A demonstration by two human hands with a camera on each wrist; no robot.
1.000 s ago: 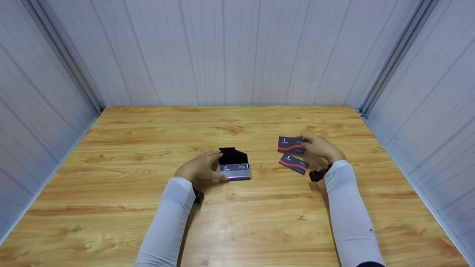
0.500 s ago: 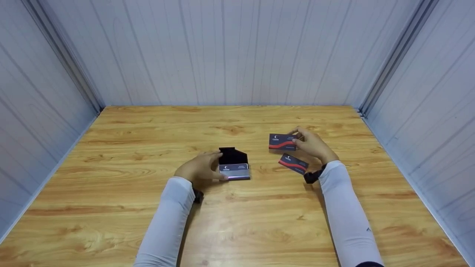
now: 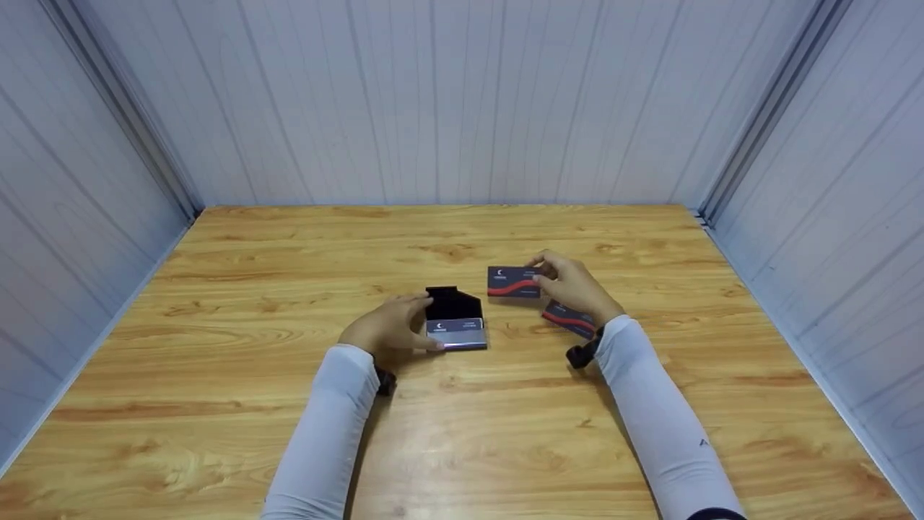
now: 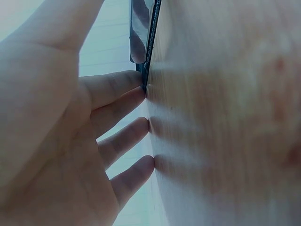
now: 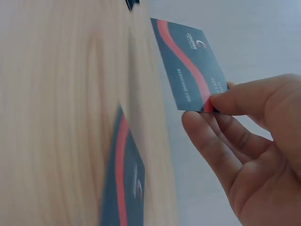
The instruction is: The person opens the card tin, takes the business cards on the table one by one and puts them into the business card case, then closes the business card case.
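Right hand [image 3: 574, 285] only pinches the card [image 3: 513, 282] by one corner, so it might slip or bend. Left hand [image 3: 386, 328] rests open-fingered against the card case [image 3: 456, 328], which might skid if bumped.

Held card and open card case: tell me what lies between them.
Nothing but bare tabletop, as the head view shows. The card pinched in the right hand hangs right of the case, which the left hand steadies.

The card [image 3: 513, 282] pinched in the right hand [image 3: 574, 285] is dark navy with a red wave across it and small pale lettering. A second card [image 3: 568, 318] on the table [image 3: 216, 375] shows the same navy and red. The open case [image 3: 455, 320] is black inside with a silvery front. The table is honey-yellow woodgrain with brown knots; both sleeves [image 3: 328, 433] are white.
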